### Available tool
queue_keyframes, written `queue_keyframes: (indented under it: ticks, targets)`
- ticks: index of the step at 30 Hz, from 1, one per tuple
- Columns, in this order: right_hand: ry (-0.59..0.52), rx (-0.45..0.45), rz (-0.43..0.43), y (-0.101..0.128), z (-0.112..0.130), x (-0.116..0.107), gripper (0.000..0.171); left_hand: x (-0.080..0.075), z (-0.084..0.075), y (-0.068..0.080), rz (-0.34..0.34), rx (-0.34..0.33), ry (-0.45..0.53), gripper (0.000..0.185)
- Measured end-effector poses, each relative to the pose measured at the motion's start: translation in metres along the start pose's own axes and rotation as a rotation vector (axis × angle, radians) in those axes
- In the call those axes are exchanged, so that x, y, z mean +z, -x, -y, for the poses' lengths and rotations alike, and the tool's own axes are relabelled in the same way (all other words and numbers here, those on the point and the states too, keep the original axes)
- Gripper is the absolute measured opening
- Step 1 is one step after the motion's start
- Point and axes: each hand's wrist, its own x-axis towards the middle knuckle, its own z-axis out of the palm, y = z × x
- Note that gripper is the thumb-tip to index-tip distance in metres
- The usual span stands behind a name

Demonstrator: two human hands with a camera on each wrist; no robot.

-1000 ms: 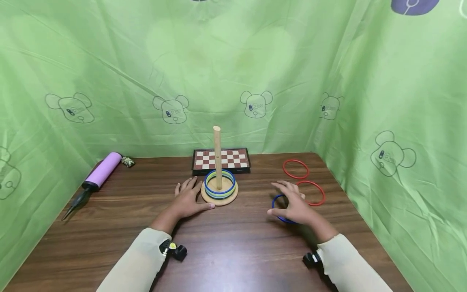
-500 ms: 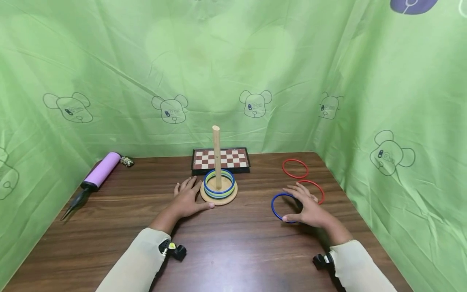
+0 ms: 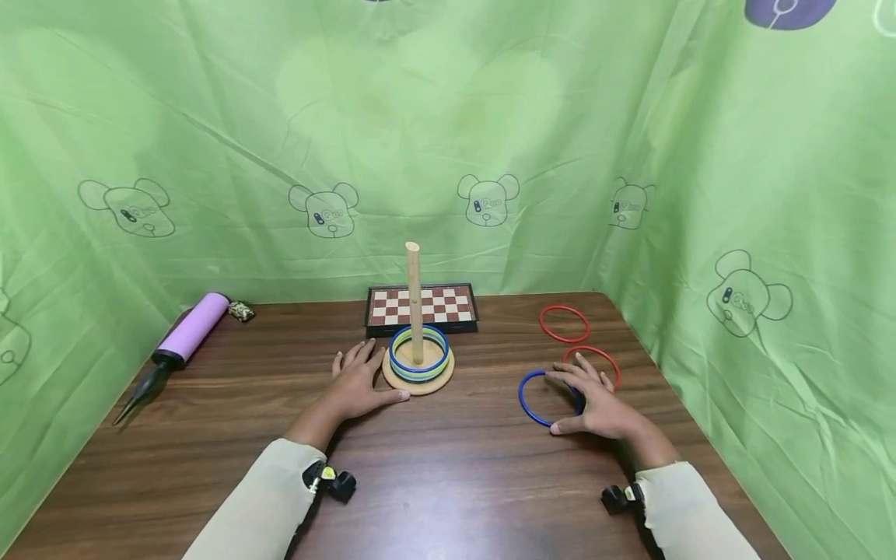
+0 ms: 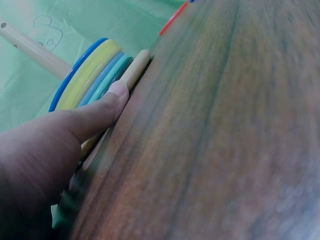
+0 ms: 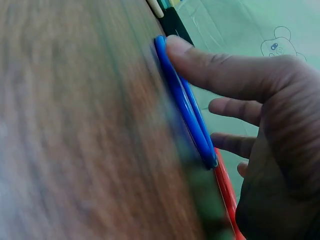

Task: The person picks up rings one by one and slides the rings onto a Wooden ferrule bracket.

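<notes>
A wooden peg stand stands mid-table, with a stack of blue, yellow and green rings round its upright peg. My left hand lies flat on the table to the left of the stand. Its thumb touches the rim of the base. A blue ring lies flat on the table to the right. My right hand rests over that ring's right side with fingers spread. Its thumb touches the blue ring. Two red rings lie farther back.
A chessboard lies behind the stand. A purple hand pump and a small dark object sit at the back left. Green cloth walls the table on three sides. The red ring lies right next to the blue one.
My right hand has shifted right and a little nearer, so more of the blue ring shows. The left hand and the stand have not moved.
</notes>
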Motion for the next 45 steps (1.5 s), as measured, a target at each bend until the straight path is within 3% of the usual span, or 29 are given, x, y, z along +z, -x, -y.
queue_keyframes:
  ticks: [13, 27, 33, 45]
  targets:
    - [0.020, -0.005, -0.032, -0.001, -0.003, 0.000, 0.082, -0.002, 0.000, 0.001, -0.002, 0.009, -0.001, 0.119]
    - [0.041, -0.045, -0.087, -0.003, -0.002, 0.009, 0.077, -0.002, 0.000, 0.001, 0.003, 0.001, -0.004, 0.118]
    - [-0.011, -0.077, -0.137, -0.004, 0.001, 0.013, 0.075, -0.003, -0.001, 0.002, 0.007, -0.001, -0.004, 0.118]
    - [-0.010, -0.156, -0.254, -0.011, 0.008, 0.017, 0.072, -0.001, -0.001, 0.001, 0.003, -0.004, 0.006, 0.118]
